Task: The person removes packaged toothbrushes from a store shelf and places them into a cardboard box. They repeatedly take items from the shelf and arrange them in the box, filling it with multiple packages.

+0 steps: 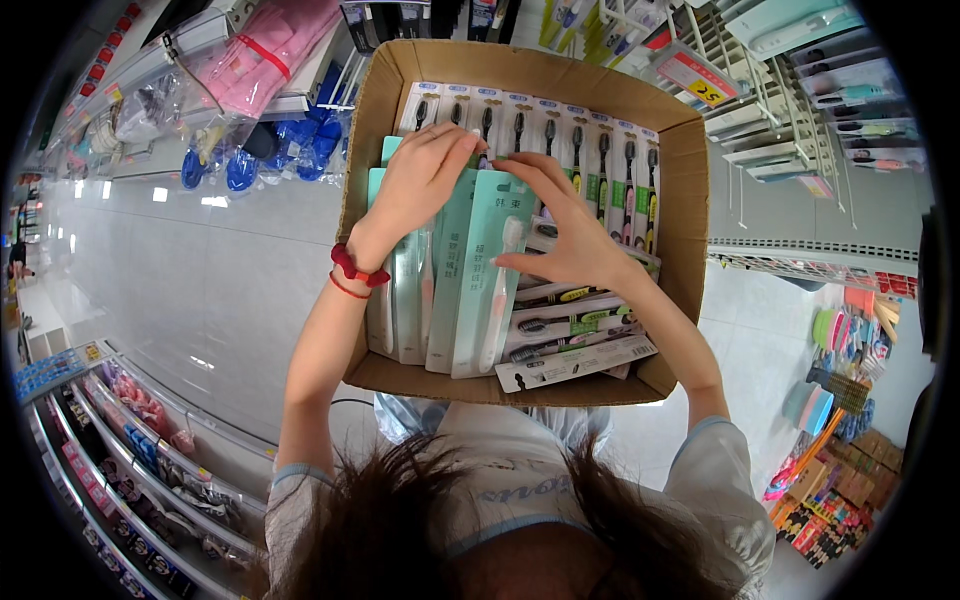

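An open cardboard box [694, 202] stands before me, holding packaged toothbrushes. Several teal toothbrush packs [487, 300] lie overlapping in its left half, each with a pale brush in a clear front. My left hand [427, 169] rests over their upper ends, its fingertips partly hidden. At the rightmost teal pack, my right hand [566, 225] has its thumb against the right edge and its fingers spread near the top. Behind them a row of black-bristled toothbrush packs [551, 135] stands along the far wall. More such packs [570, 322] lie sideways at the right, under a white printed pack [577, 364].
Hanging toothbrush packs on wire hooks [757, 112] stick out at the upper right. Pink packaged goods [270, 60] and blue bagged slippers [300, 146] hang at the upper left. A tiered shelf [150, 457] stands lower left; stacked cartons [855, 472] sit far right.
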The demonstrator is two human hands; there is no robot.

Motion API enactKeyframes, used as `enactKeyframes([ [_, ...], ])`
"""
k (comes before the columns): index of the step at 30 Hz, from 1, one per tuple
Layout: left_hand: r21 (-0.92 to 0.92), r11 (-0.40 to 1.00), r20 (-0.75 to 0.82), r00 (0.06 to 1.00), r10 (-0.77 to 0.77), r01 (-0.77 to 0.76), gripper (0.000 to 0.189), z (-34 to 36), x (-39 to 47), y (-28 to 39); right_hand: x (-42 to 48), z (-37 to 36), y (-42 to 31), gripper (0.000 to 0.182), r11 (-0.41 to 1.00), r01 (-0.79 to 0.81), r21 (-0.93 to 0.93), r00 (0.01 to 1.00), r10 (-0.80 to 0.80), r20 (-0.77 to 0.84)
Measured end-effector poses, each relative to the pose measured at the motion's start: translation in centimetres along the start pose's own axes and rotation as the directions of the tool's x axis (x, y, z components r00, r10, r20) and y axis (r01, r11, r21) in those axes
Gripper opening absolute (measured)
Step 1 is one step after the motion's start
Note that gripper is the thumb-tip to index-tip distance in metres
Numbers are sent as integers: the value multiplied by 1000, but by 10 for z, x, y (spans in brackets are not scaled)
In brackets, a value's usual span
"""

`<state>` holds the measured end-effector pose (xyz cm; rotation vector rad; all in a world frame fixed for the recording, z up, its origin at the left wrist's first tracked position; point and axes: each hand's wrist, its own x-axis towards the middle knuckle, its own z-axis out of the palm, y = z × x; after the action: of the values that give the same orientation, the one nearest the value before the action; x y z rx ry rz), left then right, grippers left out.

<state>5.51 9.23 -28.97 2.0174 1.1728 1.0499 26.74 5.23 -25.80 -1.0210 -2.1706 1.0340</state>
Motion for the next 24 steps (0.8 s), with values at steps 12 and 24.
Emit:
enactKeyframes([
  [12,-122,982,-67,986,-153,144,32,-7,1,2,39,34,8,86,989,68,-134,998,-66,25],
  [24,262,964,22,998,-63,55,31,-12,-3,6,47,42,14,100,973,183,-144,953,-139,270],
])
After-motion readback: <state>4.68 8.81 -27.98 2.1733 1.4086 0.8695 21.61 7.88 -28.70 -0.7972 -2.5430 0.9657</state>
